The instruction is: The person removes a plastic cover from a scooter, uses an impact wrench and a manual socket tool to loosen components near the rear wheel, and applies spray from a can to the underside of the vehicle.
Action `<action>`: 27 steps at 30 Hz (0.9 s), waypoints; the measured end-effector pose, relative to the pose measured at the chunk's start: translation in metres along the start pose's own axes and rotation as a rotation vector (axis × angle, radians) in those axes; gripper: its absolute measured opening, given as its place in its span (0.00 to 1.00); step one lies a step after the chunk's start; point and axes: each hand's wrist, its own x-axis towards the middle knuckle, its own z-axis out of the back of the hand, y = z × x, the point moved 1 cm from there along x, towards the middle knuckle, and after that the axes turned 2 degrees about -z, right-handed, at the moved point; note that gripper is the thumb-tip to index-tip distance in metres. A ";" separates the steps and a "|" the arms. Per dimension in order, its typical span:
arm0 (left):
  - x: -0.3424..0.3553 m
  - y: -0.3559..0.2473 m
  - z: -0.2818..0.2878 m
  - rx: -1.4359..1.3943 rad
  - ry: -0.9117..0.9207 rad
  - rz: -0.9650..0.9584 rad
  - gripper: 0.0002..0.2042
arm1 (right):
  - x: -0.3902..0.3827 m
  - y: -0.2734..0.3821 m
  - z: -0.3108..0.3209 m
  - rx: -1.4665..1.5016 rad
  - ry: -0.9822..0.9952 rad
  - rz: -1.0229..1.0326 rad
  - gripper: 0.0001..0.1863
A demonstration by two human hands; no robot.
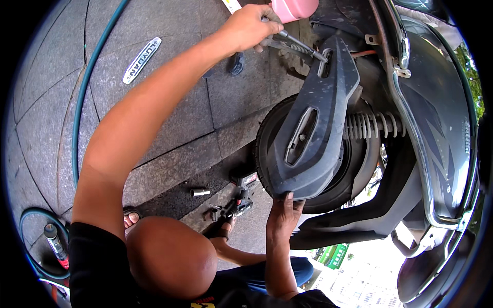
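Note:
My left hand reaches up from the lower left, its fingers wrapped round the handle of a long-shafted socket driver. The driver's tip sits in the upper slot of a dark grey plastic cover beside a scooter's wheel. At the cover's lower end, my right hand grips the edge, thumb on the outer face and the other fingers partly hidden. A bolt head shows inside the cover's lower, longer slot. Behind the cover are the tyre and a coil spring shock absorber.
The scooter's grey body and metal rail fill the right. On the paving lie a power drill, a loose socket, a white badge plate, a blue-green hose and a spray can. A pink container stands beyond my left hand.

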 end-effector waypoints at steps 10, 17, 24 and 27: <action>0.013 -0.035 0.005 0.180 0.056 -0.168 0.08 | 0.002 -0.001 0.004 0.023 -0.007 -0.006 0.23; 0.017 -0.026 -0.002 0.337 -0.026 -0.437 0.08 | 0.002 -0.001 0.010 -0.019 0.009 -0.031 0.28; 0.030 -0.051 0.005 0.267 0.138 -0.313 0.08 | 0.001 -0.004 0.010 -0.004 0.021 -0.023 0.27; 0.035 -0.079 0.005 0.406 0.264 -0.292 0.09 | -0.002 -0.004 0.008 0.004 0.009 -0.006 0.28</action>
